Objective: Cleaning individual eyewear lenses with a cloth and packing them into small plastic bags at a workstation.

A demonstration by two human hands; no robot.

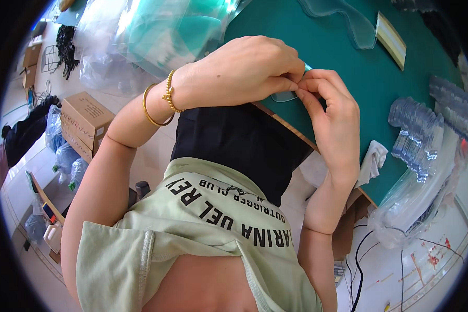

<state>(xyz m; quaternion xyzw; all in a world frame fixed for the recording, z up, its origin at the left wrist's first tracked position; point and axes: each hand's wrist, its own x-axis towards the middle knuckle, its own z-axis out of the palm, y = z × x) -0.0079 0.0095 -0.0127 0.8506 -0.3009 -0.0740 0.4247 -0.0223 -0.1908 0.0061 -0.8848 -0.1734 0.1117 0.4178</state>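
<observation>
My left hand point(262, 67), with gold bracelets at its wrist, is closed in a pinch over the near edge of the green tabletop point(369, 119). Its fingertips meet those of my right hand point(334, 106), whose thumb and index finger are also pinched together. Between them is a small clear plastic piece point(285, 96), mostly covered by the fingers. Only its lower rim and a bright edge above the fingertips show, so its full shape cannot be made out.
Clear plastic sheets point(161, 36) lie at the far left. A curved clear strip point(348, 21) and a pale yellow-edged strip point(391, 40) are at the back. Stacked clear wavy pieces point(416, 135) and a white cloth point(373, 162) lie right; a cardboard box point(86, 122) stands left.
</observation>
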